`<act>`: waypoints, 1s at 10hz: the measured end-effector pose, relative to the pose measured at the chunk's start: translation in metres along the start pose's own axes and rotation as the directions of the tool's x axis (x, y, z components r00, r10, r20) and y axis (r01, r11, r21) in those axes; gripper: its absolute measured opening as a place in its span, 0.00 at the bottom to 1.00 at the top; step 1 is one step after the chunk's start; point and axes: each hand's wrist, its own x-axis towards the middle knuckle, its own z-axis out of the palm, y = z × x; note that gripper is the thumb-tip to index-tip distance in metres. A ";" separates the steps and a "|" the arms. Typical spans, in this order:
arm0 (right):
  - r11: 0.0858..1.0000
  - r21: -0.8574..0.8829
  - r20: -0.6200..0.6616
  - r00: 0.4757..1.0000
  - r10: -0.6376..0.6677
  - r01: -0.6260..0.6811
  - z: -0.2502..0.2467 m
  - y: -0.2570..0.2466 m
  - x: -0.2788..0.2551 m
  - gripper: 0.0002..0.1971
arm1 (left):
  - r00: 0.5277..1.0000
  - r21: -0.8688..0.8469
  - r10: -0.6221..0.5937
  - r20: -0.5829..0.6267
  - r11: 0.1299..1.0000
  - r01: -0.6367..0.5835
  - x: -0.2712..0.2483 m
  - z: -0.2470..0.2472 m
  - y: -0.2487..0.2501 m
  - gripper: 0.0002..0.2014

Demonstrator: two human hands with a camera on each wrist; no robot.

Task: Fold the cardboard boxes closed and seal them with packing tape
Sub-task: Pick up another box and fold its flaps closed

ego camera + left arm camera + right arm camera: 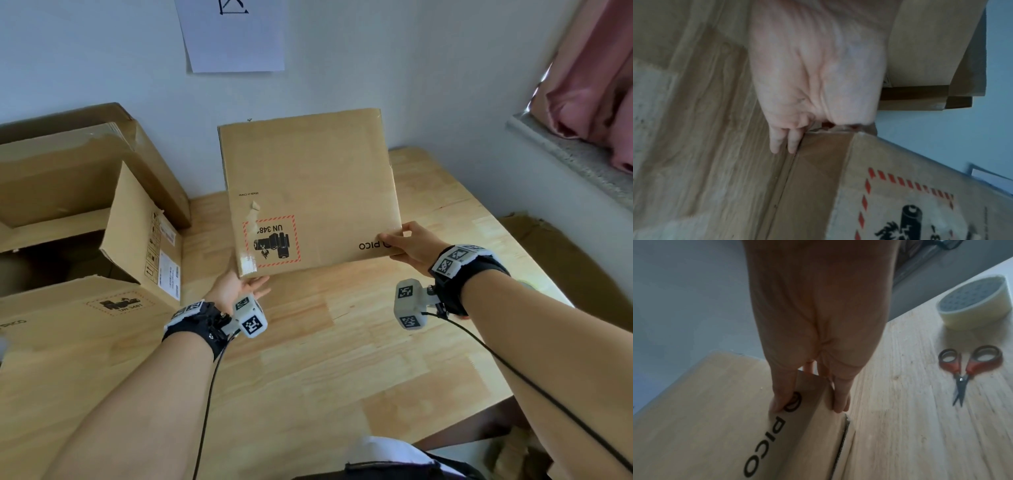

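A flattened brown cardboard box (308, 192) with a red-bordered battery label and "PICO" print is held upright above the wooden table (342, 359). My left hand (239, 286) sits under its lower left corner, palm up, the visible fingers (783, 141) straight along the box's edge (818, 162); the thumb is hidden. My right hand (407, 243) pinches the lower right corner, thumb on the printed face (705, 418) and fingers (840, 395) behind it. A roll of clear packing tape (974, 303) and red-handled scissors (968, 365) lie on the table to the right.
An open cardboard box (137, 240) with raised flaps stands at the left, with a larger taped box (68, 171) behind it and a flat one (68, 325) in front. A wall is close behind. More cardboard (565, 257) lies beyond the table's right edge.
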 end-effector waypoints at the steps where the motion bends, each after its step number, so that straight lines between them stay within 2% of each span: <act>1: 1.000 -0.018 -0.017 1.000 -0.016 0.015 -0.002 0.003 -0.002 0.26 | 0.990 0.078 0.033 0.137 0.996 -0.044 0.005 -0.016 -0.006 0.21; 2: 0.997 -0.038 -0.103 0.992 -0.071 0.067 0.000 0.011 -0.001 0.27 | 0.984 0.160 0.069 0.164 0.982 -0.095 -0.001 -0.019 -0.003 0.19; 3: 0.988 -0.121 -0.185 0.976 -0.113 0.091 0.003 0.019 -0.001 0.28 | 0.983 0.311 0.033 0.181 0.946 -0.089 -0.009 -0.013 -0.001 0.23; 4: 0.975 -0.211 -0.220 0.969 -0.114 0.067 0.001 0.028 -0.001 0.28 | 0.989 0.456 0.059 0.136 0.882 -0.116 -0.011 -0.014 -0.001 0.21; 5: 0.944 -0.329 -0.231 0.972 -0.050 -0.030 0.000 0.042 -0.005 0.25 | 0.979 0.631 0.127 0.161 0.749 -0.201 -0.014 -0.017 0.002 0.22; 6: 0.867 -0.484 -0.207 0.978 0.021 -0.121 0.004 0.055 -0.014 0.19 | 0.985 0.619 0.098 0.141 0.768 -0.165 -0.020 -0.019 0.005 0.14; 7: 0.839 -0.526 -0.220 0.975 0.026 -0.141 0.006 0.059 -0.015 0.20 | 0.993 0.542 0.023 0.117 0.836 -0.083 -0.033 -0.015 0.005 0.08; 8: 0.866 -0.477 -0.257 0.966 0.030 -0.154 0.008 0.057 -0.014 0.18 | 0.997 0.463 0.043 0.058 0.884 -0.065 -0.037 -0.012 0.000 0.08; 9: 0.900 -0.404 -0.304 0.952 0.035 -0.162 0.007 0.058 -0.015 0.17 | 0.998 0.461 0.063 0.020 0.885 -0.065 -0.043 -0.006 -0.002 0.09; 10: 0.947 -0.301 -0.373 0.928 -0.006 -0.115 0.001 0.053 -0.023 0.19 | 0.986 0.455 0.164 -0.017 0.880 -0.139 -0.048 -0.003 0.005 0.16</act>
